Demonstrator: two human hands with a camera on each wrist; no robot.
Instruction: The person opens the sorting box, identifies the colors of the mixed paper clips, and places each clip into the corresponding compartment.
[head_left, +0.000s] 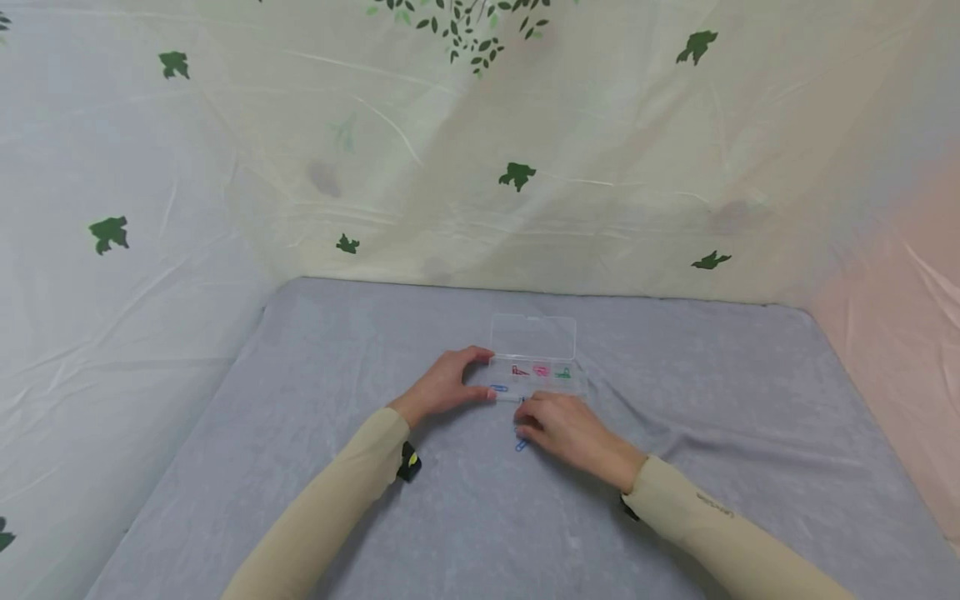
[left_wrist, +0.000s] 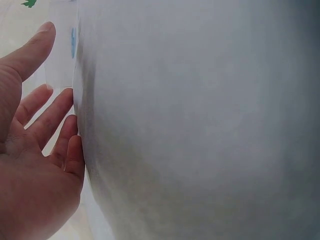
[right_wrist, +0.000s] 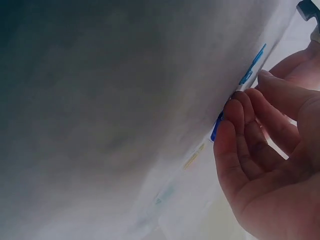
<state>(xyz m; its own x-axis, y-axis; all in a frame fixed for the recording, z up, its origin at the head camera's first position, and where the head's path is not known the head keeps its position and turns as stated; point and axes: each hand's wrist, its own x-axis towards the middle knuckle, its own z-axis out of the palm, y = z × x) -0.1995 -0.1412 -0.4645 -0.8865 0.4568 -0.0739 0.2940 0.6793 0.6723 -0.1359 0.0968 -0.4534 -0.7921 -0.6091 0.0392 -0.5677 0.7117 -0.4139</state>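
A clear plastic compartment box (head_left: 507, 398) lies on the cloth with its lid (head_left: 534, 336) raised toward the back. My left hand (head_left: 444, 385) holds its left end, thumb at the front corner and a finger at the back. Blue paper clips (head_left: 498, 388) sit in the front left compartment. Red clips (head_left: 520, 371), pink clips (head_left: 542, 370) and green clips (head_left: 562, 373) fill back compartments. My right hand (head_left: 567, 427) has its fingers bent close before the box's front edge. A loose blue paper clip (head_left: 521, 446) lies below its fingertips. I cannot tell whether those fingers pinch a clip.
A grey cloth (head_left: 465, 517) covers the table, with folds (head_left: 675, 433) to the right of the box. Pale curtains with green leaf shapes (head_left: 517, 175) rise behind and on both sides. In the right wrist view, a yellowish strip (right_wrist: 194, 156) shows beyond the fingers.
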